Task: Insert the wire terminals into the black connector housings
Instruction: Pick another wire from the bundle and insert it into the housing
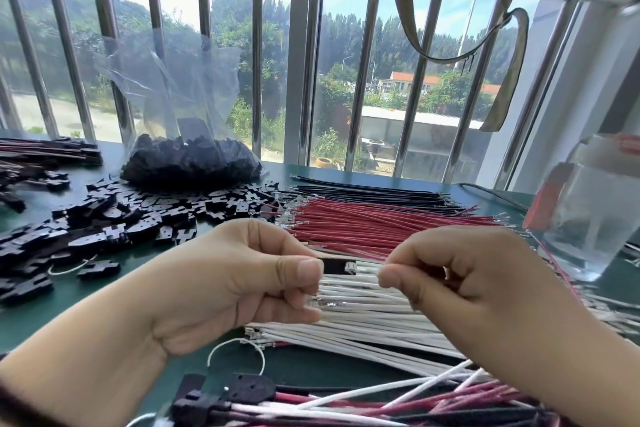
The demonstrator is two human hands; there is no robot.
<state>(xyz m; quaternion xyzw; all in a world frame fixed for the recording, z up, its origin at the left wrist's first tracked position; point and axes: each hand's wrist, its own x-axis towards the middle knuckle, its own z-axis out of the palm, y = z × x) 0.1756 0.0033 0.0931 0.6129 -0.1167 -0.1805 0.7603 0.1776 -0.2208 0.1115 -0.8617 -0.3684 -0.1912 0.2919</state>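
Head view shows us pinching a black connector housing steady in our left hand just above the white wire pile, while our right hand pinches a white wire, terminal aimed at its opening.

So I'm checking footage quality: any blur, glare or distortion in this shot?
Head view: wide-angle bends the window bars; the glass jar at the right edge is blurred; bright backlight from outside; both hands and the black connector housing stay fairly sharp.
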